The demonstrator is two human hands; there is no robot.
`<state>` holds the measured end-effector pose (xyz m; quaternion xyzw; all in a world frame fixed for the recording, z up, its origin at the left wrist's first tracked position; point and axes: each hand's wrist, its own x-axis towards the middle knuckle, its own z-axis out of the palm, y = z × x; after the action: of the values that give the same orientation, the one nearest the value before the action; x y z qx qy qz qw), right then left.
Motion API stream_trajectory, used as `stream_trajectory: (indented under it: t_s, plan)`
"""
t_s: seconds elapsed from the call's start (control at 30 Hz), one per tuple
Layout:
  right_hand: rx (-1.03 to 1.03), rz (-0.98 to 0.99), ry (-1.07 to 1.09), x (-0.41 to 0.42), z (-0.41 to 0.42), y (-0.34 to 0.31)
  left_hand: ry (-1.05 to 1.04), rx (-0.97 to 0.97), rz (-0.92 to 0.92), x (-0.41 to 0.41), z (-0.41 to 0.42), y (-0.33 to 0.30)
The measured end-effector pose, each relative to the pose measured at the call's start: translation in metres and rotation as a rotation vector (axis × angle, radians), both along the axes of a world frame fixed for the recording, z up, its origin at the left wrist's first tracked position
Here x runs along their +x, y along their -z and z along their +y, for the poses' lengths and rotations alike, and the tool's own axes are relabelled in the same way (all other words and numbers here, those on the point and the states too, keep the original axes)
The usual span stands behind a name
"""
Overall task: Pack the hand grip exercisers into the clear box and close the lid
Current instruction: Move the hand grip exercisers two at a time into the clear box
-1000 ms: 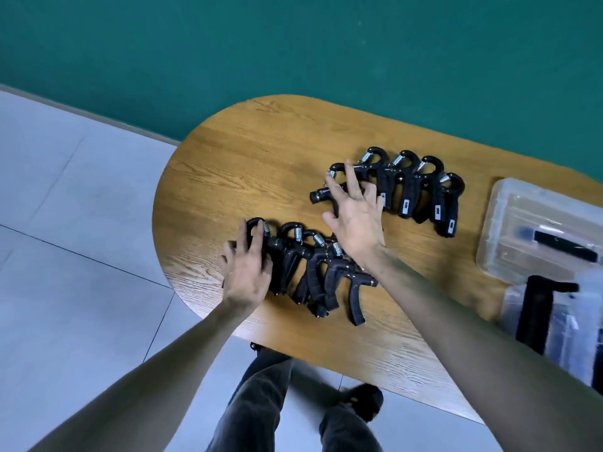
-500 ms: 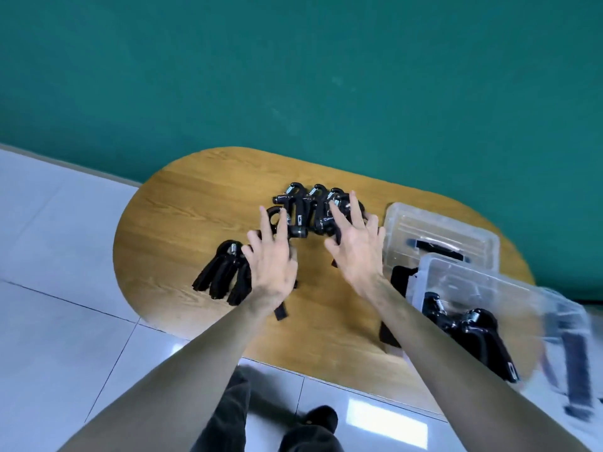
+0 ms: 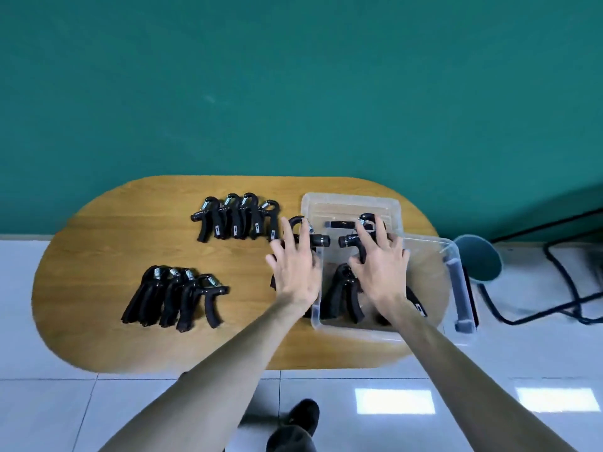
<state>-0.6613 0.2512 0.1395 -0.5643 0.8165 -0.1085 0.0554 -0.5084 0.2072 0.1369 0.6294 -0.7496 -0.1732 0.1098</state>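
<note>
My left hand [image 3: 295, 267] grips a black hand grip exerciser [image 3: 318, 240] just left of the clear box's [image 3: 354, 331] rim. Over the box's far end, my right hand [image 3: 380, 261] grips a second exerciser [image 3: 347, 240]; the two knobs point at each other. More exercisers [image 3: 342, 293] lie inside the box, partly hidden by my right forearm. The clear lid [image 3: 346, 203] lies flat behind the box. A far row of several exercisers [image 3: 238, 220] and a near row [image 3: 176, 295] rest on the oval wooden table [image 3: 98, 239].
The box sits at the table's right end, with a grey latch [image 3: 463, 288] on its right side. A blue-grey round bin [image 3: 478, 256] and black cables [image 3: 571, 288] are on the floor to the right. A green wall runs behind the table.
Both hands lifted one exerciser each from the rows and carried them right to the box. The view swung right, so the box is near the centre.
</note>
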Motion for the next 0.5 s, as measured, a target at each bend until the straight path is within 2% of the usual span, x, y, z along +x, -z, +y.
stream_trajectory:
  t_s: [0.17, 0.5]
  plan:
    - [0.021, 0.021, 0.083, -0.040, 0.042, 0.013, 0.138, 0.008, -0.028, -0.053, 0.026, 0.011]
    - [0.134, -0.058, 0.214, -0.086, 0.079, 0.061, 0.192, 0.086, -0.082, -0.099, 0.052, 0.057]
